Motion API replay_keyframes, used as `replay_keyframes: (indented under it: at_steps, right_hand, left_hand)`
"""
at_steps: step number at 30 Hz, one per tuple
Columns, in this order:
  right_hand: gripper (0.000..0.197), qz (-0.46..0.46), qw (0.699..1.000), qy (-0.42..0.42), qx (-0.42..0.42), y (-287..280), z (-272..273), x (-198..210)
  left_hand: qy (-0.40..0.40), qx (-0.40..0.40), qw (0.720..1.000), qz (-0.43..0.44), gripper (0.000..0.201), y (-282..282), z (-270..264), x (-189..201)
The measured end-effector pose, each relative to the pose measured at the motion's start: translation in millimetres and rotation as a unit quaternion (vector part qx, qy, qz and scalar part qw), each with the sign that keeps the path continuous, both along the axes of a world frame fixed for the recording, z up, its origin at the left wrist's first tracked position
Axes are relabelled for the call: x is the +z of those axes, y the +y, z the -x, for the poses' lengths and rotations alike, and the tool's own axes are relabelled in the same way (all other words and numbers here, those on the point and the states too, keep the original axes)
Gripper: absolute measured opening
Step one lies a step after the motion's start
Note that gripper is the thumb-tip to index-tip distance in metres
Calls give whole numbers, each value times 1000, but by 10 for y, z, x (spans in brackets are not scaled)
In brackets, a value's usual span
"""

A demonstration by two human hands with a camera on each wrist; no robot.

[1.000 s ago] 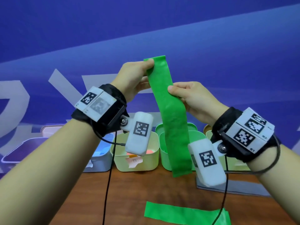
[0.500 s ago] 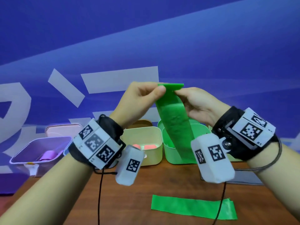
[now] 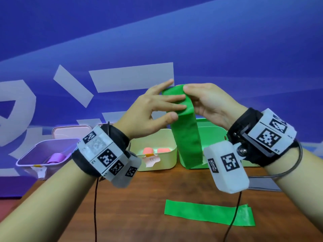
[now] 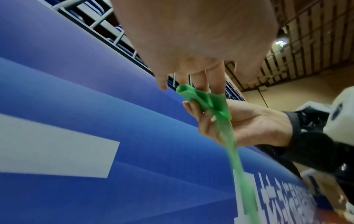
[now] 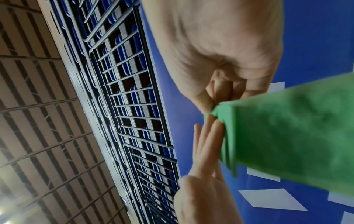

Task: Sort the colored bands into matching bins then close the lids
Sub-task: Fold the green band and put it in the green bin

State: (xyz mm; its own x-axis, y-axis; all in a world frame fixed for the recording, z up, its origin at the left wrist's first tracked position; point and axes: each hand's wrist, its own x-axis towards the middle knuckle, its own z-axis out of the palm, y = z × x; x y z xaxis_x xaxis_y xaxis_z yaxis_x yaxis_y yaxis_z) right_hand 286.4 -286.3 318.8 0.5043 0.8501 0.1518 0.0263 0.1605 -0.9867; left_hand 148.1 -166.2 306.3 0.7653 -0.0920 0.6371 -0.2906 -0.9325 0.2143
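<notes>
A long green band (image 3: 189,137) hangs in the air in front of the green bin (image 3: 214,131), with its top end folded over. My right hand (image 3: 206,102) pinches that folded top between thumb and curled fingers (image 5: 220,94). My left hand (image 3: 157,109) lies against the fold from the left, its fingers (image 4: 199,84) straight and touching the band (image 4: 216,103), the thumb just below. A second green band (image 3: 208,214) lies flat on the brown table near me.
A cream bin (image 3: 157,165) holding pink rolls stands left of the green bin. Farther left is an open purple bin (image 3: 31,158) with a purple roll (image 3: 56,157), and a pink lid (image 3: 70,132) behind it. A grey lid (image 3: 262,185) lies at the right.
Both hands have come lower with the band. Its top end is now folded over. My left hand has gone from pinching the top to laying straight fingers on the fold.
</notes>
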Motion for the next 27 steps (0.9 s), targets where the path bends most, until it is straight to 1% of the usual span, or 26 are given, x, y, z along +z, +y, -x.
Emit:
replay_keyframes:
  at_steps: [2, 4, 5, 6, 7, 9, 10, 11, 13, 17, 20, 22, 24, 25, 27]
  right_hand:
    - [22, -11, 999, -18, -30, 38, 8, 41]
    - [21, -26, 998, -34, -51, 82, 13, 105]
    - [20, -35, 997, -42, -56, 99, 20, 142]
    - [19, -45, 996, -53, -59, 111, 34, 179]
    - [19, -56, 994, -65, -61, 121, 49, 212]
    - [20, -78, 991, -86, -65, 142, 79, 255]
    - [21, -89, 990, -90, -66, 154, 95, 268]
    - [21, -100, 989, -88, -67, 165, 108, 274]
    - [23, -118, 988, -76, -64, 178, 124, 275]
    - [23, -129, 989, -54, -50, 194, 146, 219]
    - [20, -106, 992, -49, -48, 182, 158, 191]
    - [12, -67, 993, -87, -55, 148, 155, 187]
    - [5, -26, 983, -164, -81, 108, 137, 187]
    - [5, -13, 975, -201, -94, 89, 129, 186]
    - [9, -3, 962, -253, -103, 65, 124, 181]
  left_hand:
    - [-71, 21, 996, 56, 31, -27, 14, 29]
    - [-161, 65, 976, 131, 22, -60, -10, 66]
    - [-186, 83, 962, 184, 18, -70, -34, 93]
    - [-187, 95, 947, 242, 14, -70, -64, 123]
    - [-162, 98, 934, 305, 15, -75, -92, 158]
    - [-62, 77, 903, 419, 23, -60, -138, 183]
    - [-11, 61, 888, 456, 26, -67, -146, 175]
    - [26, 47, 881, 471, 27, -88, -147, 161]
    - [47, 25, 879, 473, 22, -148, -140, 118]
    - [20, 21, 867, 498, 19, -182, -145, 40]
    - [2, 46, 871, 489, 17, -189, -167, -23]
    - [-5, 53, 870, 491, 18, -196, -166, -56]
    - [3, 61, 871, 487, 18, -205, -154, -87]
    - [15, 67, 871, 487, 18, -213, -145, -105]
    - [42, 83, 860, 503, 18, -215, -128, -157]
